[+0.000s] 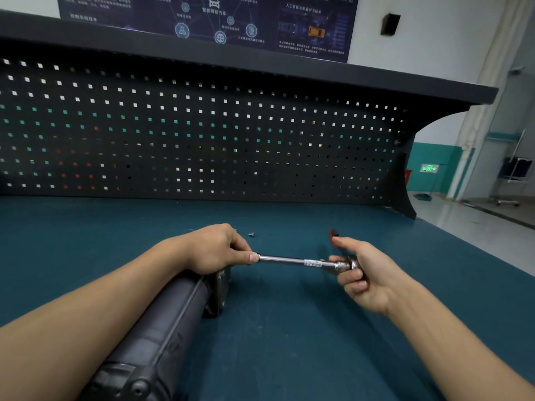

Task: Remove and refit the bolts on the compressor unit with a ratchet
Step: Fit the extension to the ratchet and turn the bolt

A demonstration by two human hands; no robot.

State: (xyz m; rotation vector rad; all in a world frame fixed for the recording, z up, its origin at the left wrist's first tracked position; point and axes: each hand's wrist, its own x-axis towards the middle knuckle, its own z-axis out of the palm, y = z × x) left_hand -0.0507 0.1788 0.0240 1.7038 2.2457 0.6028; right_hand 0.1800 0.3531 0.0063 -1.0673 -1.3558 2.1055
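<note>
Two bare hands work over a blue bench (289,328). Nearest the viewer lies the compressor (162,322), a long dark cylinder that runs from the lower left away to a metal end plate. It looks heavy and rigid, so its own weight should keep it down. The round body could roll under a hard pull, and a palm pressed on the casing near the plate would steady it.

The left hand (214,250) sits over that far end. Its thumb and curled fingers pinch the tip of a chromed bar (289,260). Whether a socket there meets a bolt is hidden by the fingers.

The bar runs level to the right, to the ratchet (348,264). The right hand (362,273) grips the ratchet's head with curled fingers, thumb up beside the red handle. The steel is stiff and probably slick where polished. A knurled band on the bar offers better purchase for spinning by finger. For real force, the red handle is the place to hold.

Just beyond the hands, one loose bolt (251,234) lies on the bench. It is small and light and could easily roll away.

Farther back stands a black pegboard (202,134), with a dark poster (208,21) on the wall above.
</note>
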